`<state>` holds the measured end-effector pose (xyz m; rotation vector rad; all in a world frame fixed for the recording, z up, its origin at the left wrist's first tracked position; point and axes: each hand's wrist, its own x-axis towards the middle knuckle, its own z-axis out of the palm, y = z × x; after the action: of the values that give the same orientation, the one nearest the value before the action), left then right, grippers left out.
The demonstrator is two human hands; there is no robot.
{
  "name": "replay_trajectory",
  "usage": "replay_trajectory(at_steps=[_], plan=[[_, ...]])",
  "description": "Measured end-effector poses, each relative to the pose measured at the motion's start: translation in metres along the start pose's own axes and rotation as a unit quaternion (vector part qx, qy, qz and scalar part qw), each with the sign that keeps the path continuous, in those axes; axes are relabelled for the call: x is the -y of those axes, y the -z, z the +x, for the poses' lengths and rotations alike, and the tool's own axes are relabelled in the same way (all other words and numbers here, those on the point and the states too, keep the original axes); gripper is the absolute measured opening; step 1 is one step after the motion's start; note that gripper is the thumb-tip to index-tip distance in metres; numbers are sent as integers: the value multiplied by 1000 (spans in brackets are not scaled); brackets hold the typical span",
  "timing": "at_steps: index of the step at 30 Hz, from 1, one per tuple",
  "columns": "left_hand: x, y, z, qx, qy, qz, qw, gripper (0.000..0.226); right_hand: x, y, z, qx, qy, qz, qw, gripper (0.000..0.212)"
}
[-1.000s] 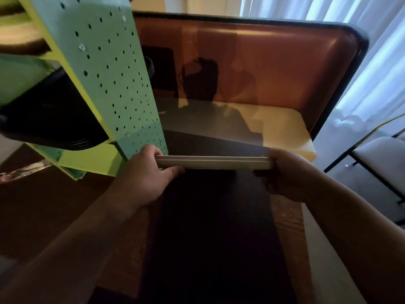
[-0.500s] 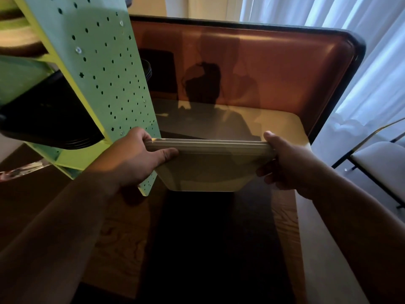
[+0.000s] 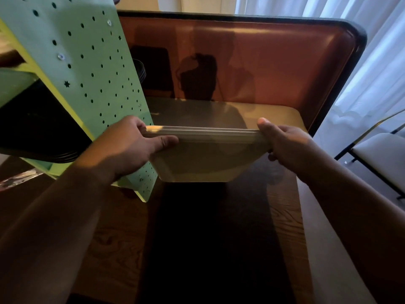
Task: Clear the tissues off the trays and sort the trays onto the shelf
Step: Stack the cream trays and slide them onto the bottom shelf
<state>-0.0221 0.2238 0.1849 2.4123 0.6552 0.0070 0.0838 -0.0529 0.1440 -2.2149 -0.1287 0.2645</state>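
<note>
A small stack of beige trays (image 3: 206,159) is held in the air above the wooden table (image 3: 114,238), tilted so the underside faces me. My left hand (image 3: 129,145) grips its left end, my right hand (image 3: 285,145) its right end. The green perforated shelf (image 3: 87,69) stands at the left on the table, its side panel just behind my left hand. A stack of black trays (image 3: 41,132) lies on a shelf level at the left. No tissue is in sight.
A dark runner (image 3: 214,238) lies along the table's middle. Beyond the table is a booth seat with a beige cushion (image 3: 280,115) and a brown backrest (image 3: 274,62). A white chair (image 3: 381,154) and curtains are at the right.
Both hands have lifted the beige trays off the table and tipped them, so the underside now shows instead of only the edge.
</note>
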Motion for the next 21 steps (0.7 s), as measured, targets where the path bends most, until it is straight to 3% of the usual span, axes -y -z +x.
replay_trajectory(at_steps=[5, 10, 17, 21], plan=[[4, 12, 17, 70, 15, -40, 997, 100, 14, 5, 9, -28, 25, -80, 996, 68], [6, 3, 19, 79, 13, -61, 995, 80, 5, -4, 8, -66, 30, -74, 995, 69], [25, -18, 10, -20, -68, 17, 997, 57, -16, -20, -2, -156, 134, -95, 974, 63], [32, -29, 4, -50, -107, -81, 990, 53, -23, -24, -8, -143, 207, -15, 968, 54]])
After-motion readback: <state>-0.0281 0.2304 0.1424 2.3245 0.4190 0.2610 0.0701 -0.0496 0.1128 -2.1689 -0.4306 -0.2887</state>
